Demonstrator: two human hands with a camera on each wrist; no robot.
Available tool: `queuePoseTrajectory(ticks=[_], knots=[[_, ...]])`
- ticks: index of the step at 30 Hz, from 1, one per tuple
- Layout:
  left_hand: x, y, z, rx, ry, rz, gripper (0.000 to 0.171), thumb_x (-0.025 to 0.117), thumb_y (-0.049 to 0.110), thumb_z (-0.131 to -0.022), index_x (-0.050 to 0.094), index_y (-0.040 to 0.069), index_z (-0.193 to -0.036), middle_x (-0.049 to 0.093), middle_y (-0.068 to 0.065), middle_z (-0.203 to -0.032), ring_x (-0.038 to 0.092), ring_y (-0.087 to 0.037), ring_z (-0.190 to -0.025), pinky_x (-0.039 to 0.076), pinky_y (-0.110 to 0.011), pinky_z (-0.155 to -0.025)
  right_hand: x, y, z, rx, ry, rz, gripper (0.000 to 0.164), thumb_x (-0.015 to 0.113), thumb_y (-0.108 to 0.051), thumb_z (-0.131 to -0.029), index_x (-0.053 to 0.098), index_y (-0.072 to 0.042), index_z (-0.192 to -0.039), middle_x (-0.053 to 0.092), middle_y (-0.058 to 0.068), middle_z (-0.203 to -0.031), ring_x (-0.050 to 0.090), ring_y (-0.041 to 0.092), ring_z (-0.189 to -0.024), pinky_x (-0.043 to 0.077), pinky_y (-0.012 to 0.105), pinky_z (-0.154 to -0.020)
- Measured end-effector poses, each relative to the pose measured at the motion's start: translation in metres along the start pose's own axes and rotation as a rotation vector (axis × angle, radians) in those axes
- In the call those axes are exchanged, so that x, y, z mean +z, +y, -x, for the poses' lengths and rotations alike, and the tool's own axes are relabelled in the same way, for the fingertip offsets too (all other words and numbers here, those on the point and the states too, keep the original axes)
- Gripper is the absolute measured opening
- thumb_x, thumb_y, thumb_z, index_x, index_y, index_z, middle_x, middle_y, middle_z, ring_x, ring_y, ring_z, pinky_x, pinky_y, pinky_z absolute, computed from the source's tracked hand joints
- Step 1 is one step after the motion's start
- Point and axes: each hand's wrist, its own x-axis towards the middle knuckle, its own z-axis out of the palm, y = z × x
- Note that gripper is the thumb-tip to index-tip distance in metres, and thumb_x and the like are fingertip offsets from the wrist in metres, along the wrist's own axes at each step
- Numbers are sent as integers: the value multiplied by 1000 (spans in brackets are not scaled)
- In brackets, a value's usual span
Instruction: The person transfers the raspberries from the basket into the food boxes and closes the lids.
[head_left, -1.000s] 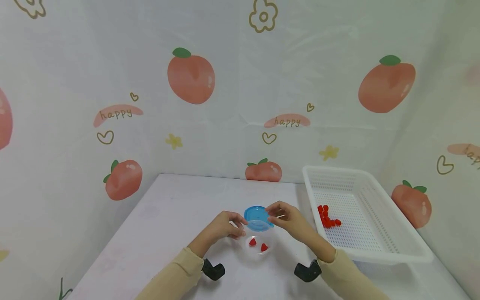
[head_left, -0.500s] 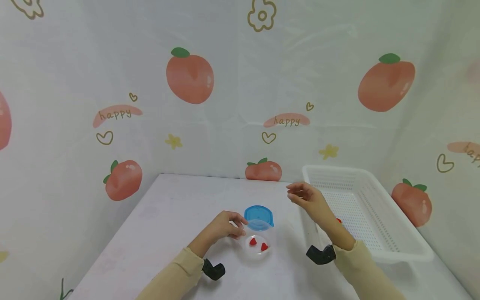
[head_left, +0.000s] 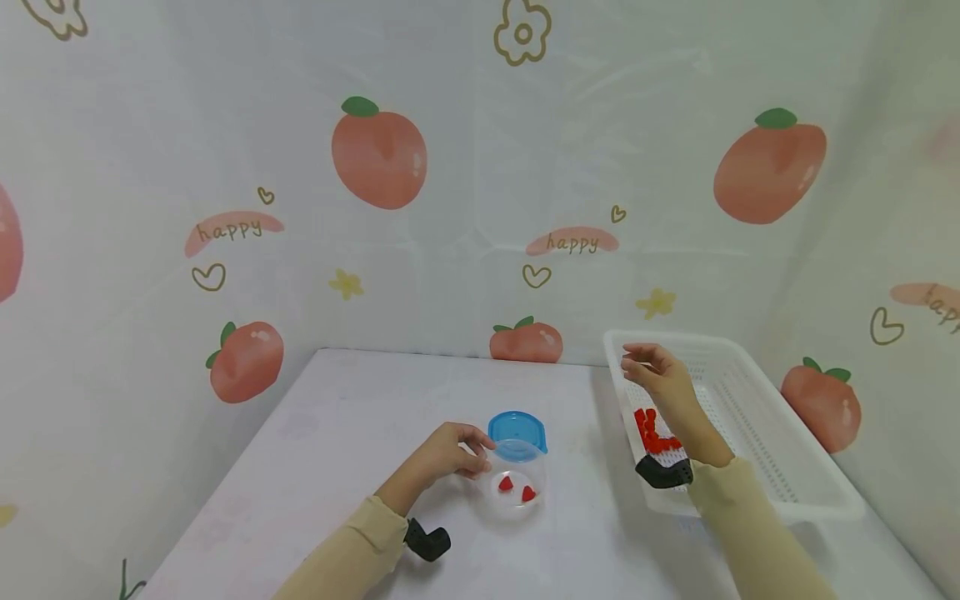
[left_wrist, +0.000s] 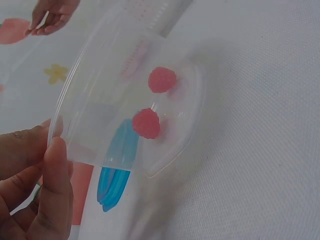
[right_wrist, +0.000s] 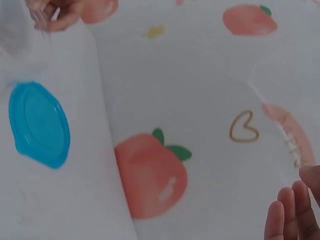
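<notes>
My left hand (head_left: 453, 454) pinches the rim of a clear plastic cup (left_wrist: 90, 120) between thumb and fingers. Two red raspberries (left_wrist: 162, 80) lie apart on the cup's bottom. A blue lid (head_left: 517, 429) rests on the table just behind the cup, its near part seen through the clear wall. Over the left side of a white basket (head_left: 750, 508) hovers my right hand (head_left: 667, 387), fingers loosely bent with nothing visible in them. Below it in the basket, several more red raspberries (head_left: 651, 433) lie along the left wall, partly covered by the wrist.
The basket's raised, slotted walls stand on the right part of the white table (head_left: 360, 400). A printed cloth (head_left: 450, 275) hangs behind the table. Black wrist devices (head_left: 427, 542) sit under both sleeves.
My right hand has left the blue lid and moved right and up to above the basket. My left hand stays on the cup, and the two raspberries inside it have not moved.
</notes>
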Motion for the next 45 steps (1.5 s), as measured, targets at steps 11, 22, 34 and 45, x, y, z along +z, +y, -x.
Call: queuePoseTrajectory(ticks=[11, 22, 34, 45], knots=[[1, 1, 1, -3, 4, -6, 24, 76, 4, -81, 70, 3, -104, 58, -6, -87, 60, -13, -66, 58, -27, -67, -36, 20, -19, 14, 11, 35, 17, 56, -13, -98, 58, -25, -109, 56, -15, -99, 57, -3, -89, 50, 8, -79], [1, 2, 0, -14, 17, -23, 23, 76, 6, -81, 70, 6, -103, 59, -6, -87, 60, -14, -67, 59, -27, -67, -63, 45, -25, 98, -45, 293, 46, 53, -18, -100, 43, 12, -133, 55, 26, -119, 54, -11, -85, 51, 11, -78], [1, 1, 0, -8, 19, -29, 23, 77, 6, -80, 71, 7, -102, 58, -5, -87, 60, -14, -66, 58, -27, -66, -92, 66, -17, 300, -164, 416, 50, 54, -18, -99, 39, 16, -133, 53, 35, -127, 54, 45, -116, 54, 40, -91], [1, 1, 0, -10, 14, -32, 24, 77, 6, -81, 71, 5, -104, 58, -6, -88, 60, -14, -67, 59, -27, -67, -105, 77, -11, 455, -326, 436, 49, 55, -16, -97, 40, 16, -132, 58, 30, -123, 60, 36, -108, 48, 53, -97]])
